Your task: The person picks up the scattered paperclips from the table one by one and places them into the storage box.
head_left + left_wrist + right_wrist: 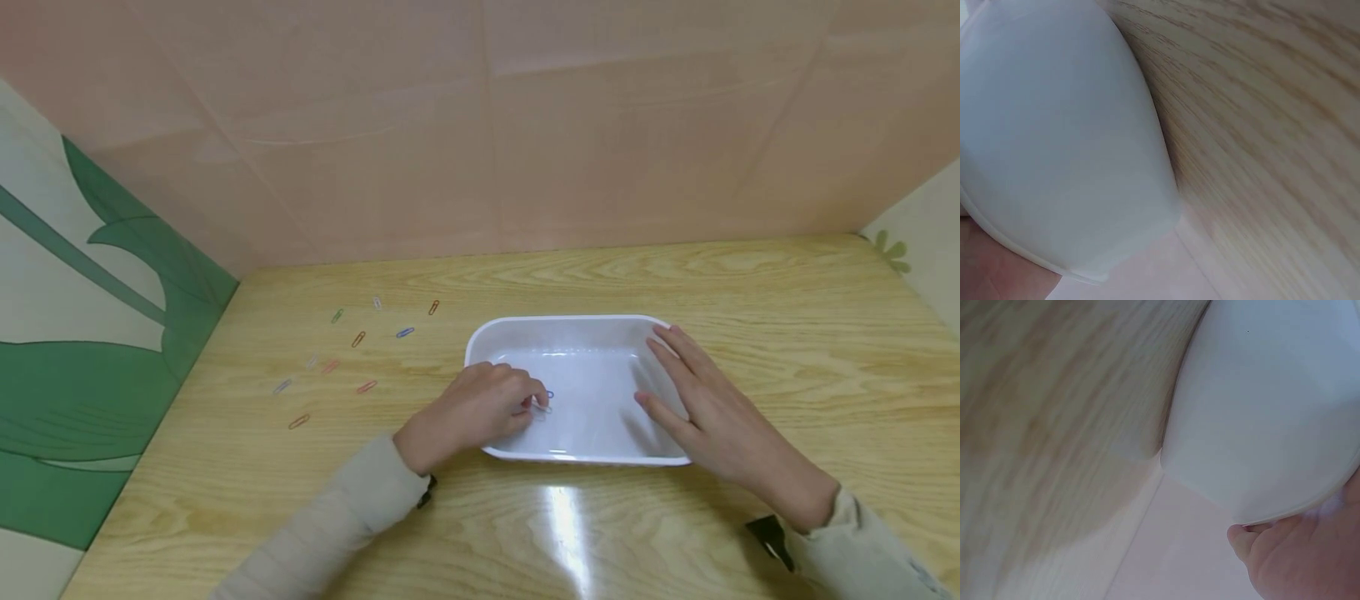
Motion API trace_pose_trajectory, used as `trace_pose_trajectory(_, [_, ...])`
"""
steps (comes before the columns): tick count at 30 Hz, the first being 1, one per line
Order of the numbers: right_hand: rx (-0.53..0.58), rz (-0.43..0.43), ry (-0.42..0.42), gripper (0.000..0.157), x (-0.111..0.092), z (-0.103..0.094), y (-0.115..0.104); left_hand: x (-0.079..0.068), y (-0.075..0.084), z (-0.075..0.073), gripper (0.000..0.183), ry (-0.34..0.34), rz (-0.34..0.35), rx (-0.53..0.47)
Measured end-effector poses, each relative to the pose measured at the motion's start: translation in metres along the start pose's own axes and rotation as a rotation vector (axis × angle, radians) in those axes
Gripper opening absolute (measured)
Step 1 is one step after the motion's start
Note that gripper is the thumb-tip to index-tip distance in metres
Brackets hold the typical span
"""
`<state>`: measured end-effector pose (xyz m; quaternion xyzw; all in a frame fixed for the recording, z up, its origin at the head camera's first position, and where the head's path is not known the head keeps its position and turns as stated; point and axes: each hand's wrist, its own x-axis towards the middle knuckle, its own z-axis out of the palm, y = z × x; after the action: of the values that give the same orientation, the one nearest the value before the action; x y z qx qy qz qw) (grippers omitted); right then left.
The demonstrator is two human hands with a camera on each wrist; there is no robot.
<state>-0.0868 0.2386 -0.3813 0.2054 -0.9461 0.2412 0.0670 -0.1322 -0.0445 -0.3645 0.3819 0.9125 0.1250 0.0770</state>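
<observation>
A white rectangular tray [592, 460] stands on the wooden table. My left hand [480, 408] reaches over its left end, fingers curled down inside, and pinches a whitish paper clip [546, 410] at the fingertips, low over the tray floor. A blue paper clip [551, 394] lies in the tray right beside these fingertips, partly hidden by them. On the right end of the tray rests my right hand [712, 417], its fingers fairly straight along the far right rim and the thumb spread over the inside. In the right wrist view, fingertips [1241, 540] touch the rim.
Several paper clips lie scattered on the table left of the tray, among them a green one [337, 316], a blue one [405, 332] and an orange one [298, 422]. A pinkish wall covering [495, 167] rises behind the table [817, 333]. A green-patterned panel [75, 400] borders its left side.
</observation>
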Motion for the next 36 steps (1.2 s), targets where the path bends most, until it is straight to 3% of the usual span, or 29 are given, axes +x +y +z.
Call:
trace_pose_trajectory(16, [0.0, -0.001, 0.008, 0.069, 0.0, 0.0, 0.0, -0.004, -0.005, -0.004, 0.022, 0.094, 0.045, -0.133])
trace_pose_trajectory(26, [0.001, -0.018, 0.021, 0.067, 0.001, 0.001, 0.001, -0.012, -0.009, -0.007, 0.024, 0.247, 0.065, -0.147])
trace_pose_trajectory(36, [0.004, -0.022, 0.019, 0.067, 0.0, 0.001, 0.002, -0.018, -0.017, -0.009, 0.021, 0.415, 0.157, -0.141])
